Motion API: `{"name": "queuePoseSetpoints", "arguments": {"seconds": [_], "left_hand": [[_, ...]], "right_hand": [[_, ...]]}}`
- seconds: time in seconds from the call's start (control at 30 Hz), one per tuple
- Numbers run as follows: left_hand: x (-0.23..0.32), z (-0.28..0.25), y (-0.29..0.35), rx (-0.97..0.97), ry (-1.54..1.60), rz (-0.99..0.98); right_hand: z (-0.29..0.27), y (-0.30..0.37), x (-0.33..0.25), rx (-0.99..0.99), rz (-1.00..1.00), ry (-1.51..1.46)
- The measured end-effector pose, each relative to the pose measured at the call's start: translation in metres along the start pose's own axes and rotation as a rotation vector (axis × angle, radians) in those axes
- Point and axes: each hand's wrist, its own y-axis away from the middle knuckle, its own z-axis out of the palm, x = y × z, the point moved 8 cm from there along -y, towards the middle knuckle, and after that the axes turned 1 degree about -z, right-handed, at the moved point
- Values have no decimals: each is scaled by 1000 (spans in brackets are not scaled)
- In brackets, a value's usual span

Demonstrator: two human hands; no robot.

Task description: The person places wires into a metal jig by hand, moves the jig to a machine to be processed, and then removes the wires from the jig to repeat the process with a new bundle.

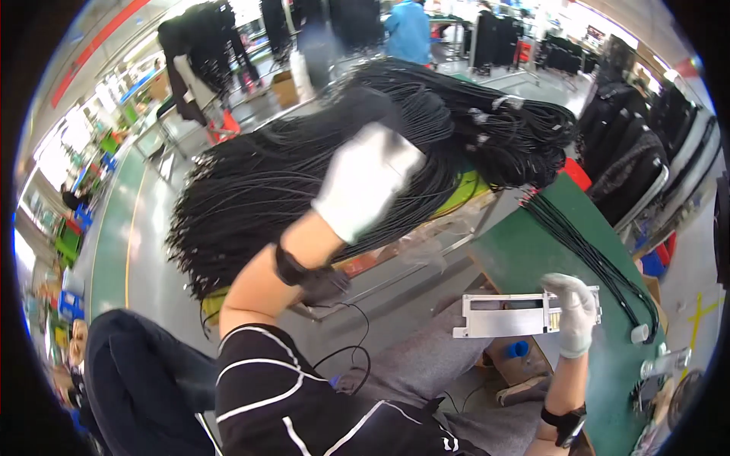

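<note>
Well, our right hand [576,313] has the silver metal frame [502,326]

We hold the frame near its right end, the grip of our white-gloved right hand clamped on it. The frame lies crosswise at the near left edge of the green desk [508,247], its left end reaching past that edge above our grey trousers [414,361]; whether it rests on the desk, we cannot tell.

Our left hand [365,182], also gloved in white, is stretched out over the big heap of black cables [262,186]. It is blurred, so we cannot tell whether its grip is apart or together, or whether it touches the heap.

On the desk we see a thinner cable bundle [572,237], with a white cap [639,333] near its lower end and a clear bottle [660,365] near that.
</note>
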Motion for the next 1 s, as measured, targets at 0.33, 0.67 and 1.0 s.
{"name": "queuePoseSetpoints", "arguments": {"seconds": [0.33,0.67,1.0], "left_hand": [[18,89,110,-284,29,305],[13,-11,78,270,-325,719],[-112,-50,18,-76,-933,417]], "right_hand": [[195,-50,-37,-166,153,-467],[154,-33,-151,-445,-178,-368],[36,-8,-136,-259,-341,-607]]}}
